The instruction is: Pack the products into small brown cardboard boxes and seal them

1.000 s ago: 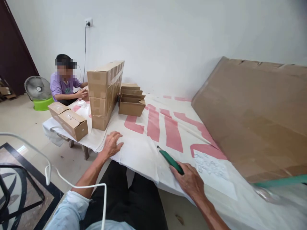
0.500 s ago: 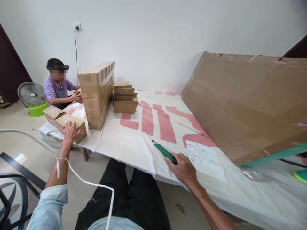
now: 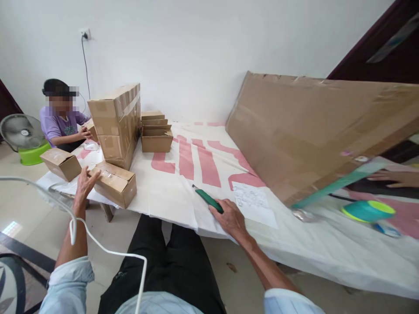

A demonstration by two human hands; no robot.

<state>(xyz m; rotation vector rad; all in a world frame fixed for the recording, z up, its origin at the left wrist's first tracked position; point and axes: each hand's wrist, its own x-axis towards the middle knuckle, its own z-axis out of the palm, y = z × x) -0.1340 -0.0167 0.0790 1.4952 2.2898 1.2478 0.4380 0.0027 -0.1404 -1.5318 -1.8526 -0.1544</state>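
My left hand (image 3: pixel 86 184) has its fingers apart, the fingertips against the left end of a closed cardboard box (image 3: pixel 114 181). That box lies on the cloth-covered table near its front edge. Left of the hand rests another small closed cardboard box (image 3: pixel 60 164), separate from the first. My right hand (image 3: pixel 231 218) is wrapped round a green utility knife (image 3: pixel 208 200), its blade tip pointing up and left above the cloth. Beside the right hand lies a white sheet with small round clear stickers (image 3: pixel 251 198).
A tall stack of cardboard boxes (image 3: pixel 118 117) stands left of centre, with open boxes (image 3: pixel 156 140) beside it. A large cardboard panel (image 3: pixel 314 135) leans at right, near a teal tape roll (image 3: pixel 368 210). A co-worker (image 3: pixel 62 122) sits at left by a fan (image 3: pixel 24 132). White cable (image 3: pixel 108 252) crosses in front.
The nearer box has slid right, away from the other small box, leaving a gap. My left hand has come to its left end. The view has turned right; the knife stays in my right hand.
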